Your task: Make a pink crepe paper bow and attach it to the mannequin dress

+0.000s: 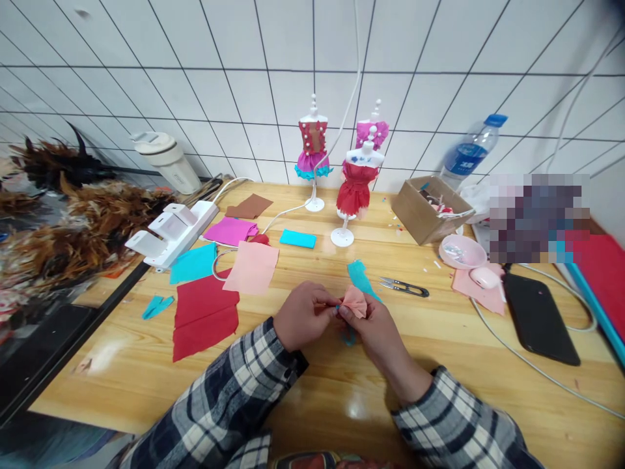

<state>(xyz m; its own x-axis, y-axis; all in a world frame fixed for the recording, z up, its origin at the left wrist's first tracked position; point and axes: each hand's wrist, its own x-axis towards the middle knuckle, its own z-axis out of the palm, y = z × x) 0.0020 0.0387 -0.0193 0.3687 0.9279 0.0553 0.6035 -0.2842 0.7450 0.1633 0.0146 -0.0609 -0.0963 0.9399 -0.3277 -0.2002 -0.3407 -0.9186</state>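
Observation:
Over the middle of the wooden table (312,397), my left hand (303,314) and my right hand (374,326) meet, both pinched on a small gathered piece of pink fabric (354,301). A bit of teal fabric shows under the hands. A teal strip (360,277) lies just beyond them, and small thread snips (404,286) rest to the right of it. Both sleeves are plaid.
Red (202,312), pink (251,267), teal (193,262) and magenta (230,230) fabric sheets lie at left. Three mini mannequins in dresses (355,185) stand at the back. A cardboard box (424,210), pink bowl (461,251), black phone (540,318), cables and feathers (63,221) surround them.

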